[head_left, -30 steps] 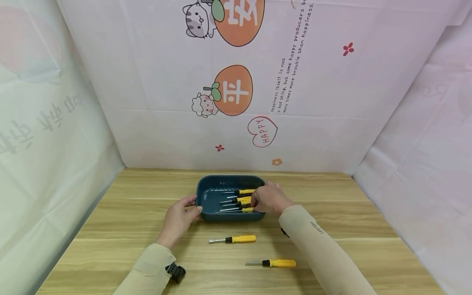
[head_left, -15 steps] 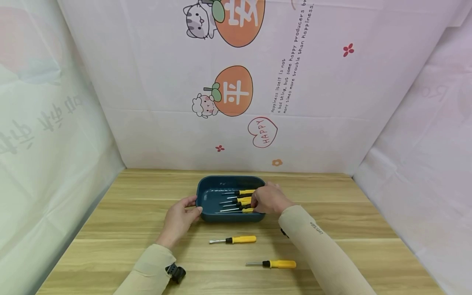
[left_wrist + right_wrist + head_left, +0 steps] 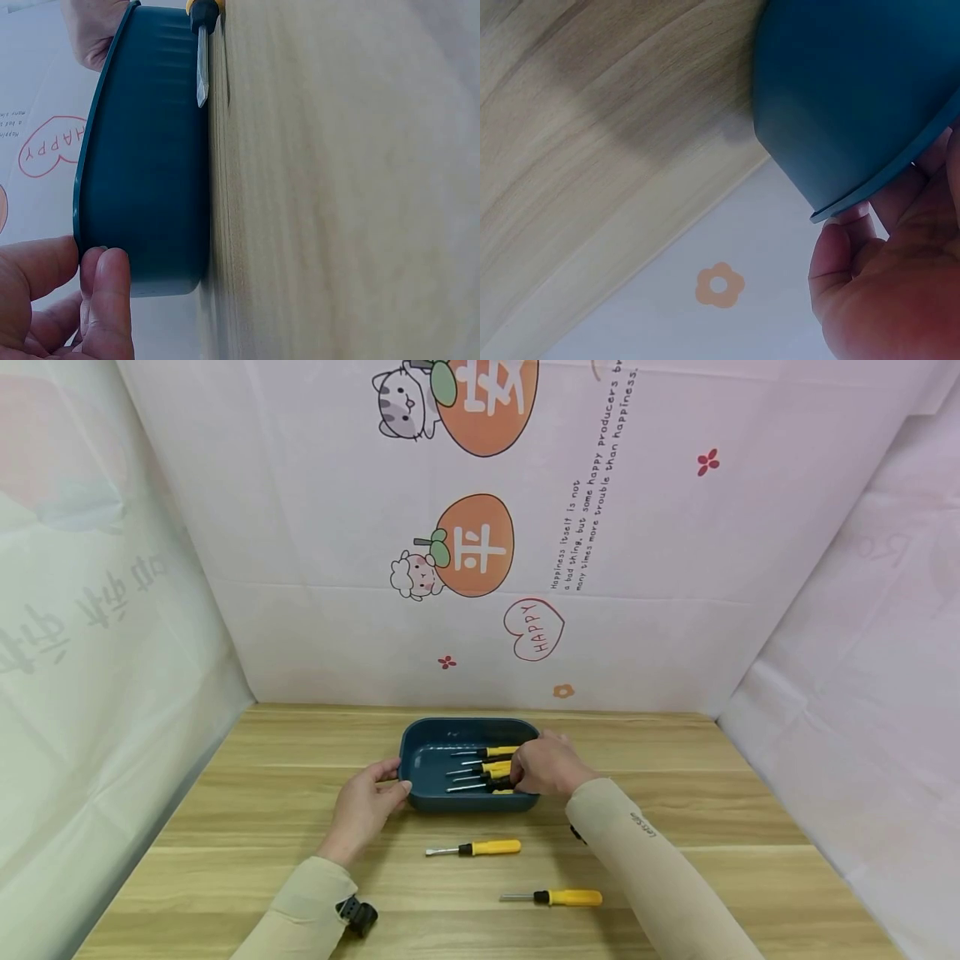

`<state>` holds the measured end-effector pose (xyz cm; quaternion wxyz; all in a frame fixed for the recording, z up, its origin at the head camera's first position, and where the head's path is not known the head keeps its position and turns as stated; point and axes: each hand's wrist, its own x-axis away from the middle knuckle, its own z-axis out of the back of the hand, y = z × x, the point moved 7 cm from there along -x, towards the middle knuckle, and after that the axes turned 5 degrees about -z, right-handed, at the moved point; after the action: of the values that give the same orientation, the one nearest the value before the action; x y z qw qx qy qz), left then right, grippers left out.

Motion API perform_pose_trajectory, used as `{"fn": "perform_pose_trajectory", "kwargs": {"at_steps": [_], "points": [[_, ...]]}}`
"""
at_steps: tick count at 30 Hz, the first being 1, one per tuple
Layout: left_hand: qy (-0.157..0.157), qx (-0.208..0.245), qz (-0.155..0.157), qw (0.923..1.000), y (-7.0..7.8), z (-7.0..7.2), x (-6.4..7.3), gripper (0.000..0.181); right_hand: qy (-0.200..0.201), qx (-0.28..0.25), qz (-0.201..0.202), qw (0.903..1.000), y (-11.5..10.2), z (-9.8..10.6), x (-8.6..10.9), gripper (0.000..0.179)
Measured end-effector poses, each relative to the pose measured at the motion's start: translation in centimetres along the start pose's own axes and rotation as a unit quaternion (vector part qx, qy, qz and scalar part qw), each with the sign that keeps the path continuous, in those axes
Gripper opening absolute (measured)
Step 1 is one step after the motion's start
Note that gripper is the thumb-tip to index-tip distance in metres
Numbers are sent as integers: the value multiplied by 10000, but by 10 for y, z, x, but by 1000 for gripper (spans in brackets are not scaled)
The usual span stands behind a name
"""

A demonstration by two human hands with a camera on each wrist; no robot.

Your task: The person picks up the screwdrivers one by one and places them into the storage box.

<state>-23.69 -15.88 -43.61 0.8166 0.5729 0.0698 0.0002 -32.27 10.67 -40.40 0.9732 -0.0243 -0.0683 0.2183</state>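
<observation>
A dark teal plastic box (image 3: 468, 804) stands on the wooden table. Inside it lie several screwdrivers (image 3: 487, 768) with yellow and black handles and thin metal shafts. My left hand (image 3: 363, 806) pinches the box's left end between thumb and fingers, which the left wrist view shows at the rim. My right hand (image 3: 551, 764) reaches over the right end with bent fingers, down at the screwdriver handles. Its fingertips are hidden, so I cannot see whether they hold a handle. One handle (image 3: 502, 792) barely shows beside them at the front wall.
Two more yellow-handled screwdrivers lie on the table in front of the box: a flat-bladed screwdriver (image 3: 474, 847) nearer to it and another screwdriver (image 3: 551, 897) farther front and right. Behind the table (image 3: 300, 760) rises a printed white cloth (image 3: 337, 635), with cloth on both sides too.
The frontmost thin screwdriver in the box has sunk lower, and its shaft is now hidden behind the front wall. Both hands and the box stay in place.
</observation>
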Motion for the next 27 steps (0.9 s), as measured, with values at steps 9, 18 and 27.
{"fn": "perform_pose_trajectory", "kwargs": {"at_steps": [9,18,27], "points": [[0,-35,-2,10000,0,0,0,52,38,-30,-1,10000,0,0,1,6],[0,-23,11,10000,-1,0,1,52,101,-119,21,9999,-1,1,2,5],[8,48,19,10000,-1,0,0,51,165,-419,94,9989,0,2,3,8]]}}
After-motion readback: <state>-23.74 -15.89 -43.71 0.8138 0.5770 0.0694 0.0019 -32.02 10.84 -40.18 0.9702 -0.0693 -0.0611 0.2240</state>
